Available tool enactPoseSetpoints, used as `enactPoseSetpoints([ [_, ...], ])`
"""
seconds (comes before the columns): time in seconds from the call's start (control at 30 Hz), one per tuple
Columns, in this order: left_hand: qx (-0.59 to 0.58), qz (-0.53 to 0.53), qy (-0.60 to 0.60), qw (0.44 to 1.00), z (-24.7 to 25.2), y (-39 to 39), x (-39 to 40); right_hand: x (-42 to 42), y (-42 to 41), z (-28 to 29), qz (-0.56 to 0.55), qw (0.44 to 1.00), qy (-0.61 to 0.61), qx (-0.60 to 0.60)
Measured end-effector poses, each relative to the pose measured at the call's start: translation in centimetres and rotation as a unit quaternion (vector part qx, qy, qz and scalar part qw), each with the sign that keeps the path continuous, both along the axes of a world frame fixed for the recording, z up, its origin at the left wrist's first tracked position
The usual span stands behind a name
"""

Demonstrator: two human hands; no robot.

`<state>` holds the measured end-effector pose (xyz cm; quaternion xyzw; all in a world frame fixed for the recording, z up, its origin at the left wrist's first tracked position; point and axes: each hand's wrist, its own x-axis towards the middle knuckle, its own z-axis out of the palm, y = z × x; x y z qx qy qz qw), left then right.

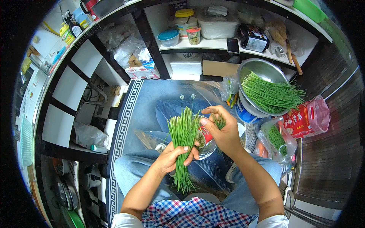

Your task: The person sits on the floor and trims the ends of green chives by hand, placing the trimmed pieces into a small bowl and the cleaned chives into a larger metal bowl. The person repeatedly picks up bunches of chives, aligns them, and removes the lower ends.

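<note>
My left hand (pixel 171 158) is wrapped around a thick bunch of green garlic chives (pixel 182 132), which stands upright over my lap with paler cut ends at the top. Close to the bunch's upper right edge is my right hand (pixel 228 134), its thumb and forefinger curved towards each other. A small cluster of short chive ends (pixel 218 122) shows inside the right hand's curled fingers. Below both hands a waste container (pixel 209 155) with a shiny rim is partly hidden. Scraps and something red and white show in it.
At the right, a steel bowl (pixel 245 68) of chives rests on a blue-and-white bucket (pixel 243 112). Nearby are a clear plastic bag (pixel 289 134) with more chives and a red bag (pixel 302 121). Shelves with tubs and a phone (pixel 233 45) stand ahead; a blue patterned mat (pixel 151 91) covers the floor.
</note>
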<state>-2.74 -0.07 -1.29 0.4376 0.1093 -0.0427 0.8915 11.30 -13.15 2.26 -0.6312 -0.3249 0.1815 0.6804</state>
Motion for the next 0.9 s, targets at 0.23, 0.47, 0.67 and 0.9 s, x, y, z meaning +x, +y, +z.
enactPoseSetpoints([
  [0.23,-0.027,-0.029,-0.015,0.999,-0.1,-0.2,0.1,-0.1,0.4,-0.7,-0.012,0.999,-0.035,-0.003],
  [0.47,0.061,-0.036,0.011,0.997,0.0,-0.3,-0.1,0.6,-0.3,-0.4,-0.03,0.996,-0.062,-0.058],
  [0.67,0.044,-0.019,0.036,0.998,0.2,-0.7,0.0,0.5,-0.5,0.2,-0.027,0.996,-0.069,-0.042],
  [0.9,0.074,-0.048,0.027,0.996,0.1,-0.4,0.1,1.0,-0.8,0.4,-0.011,0.988,-0.149,-0.041],
])
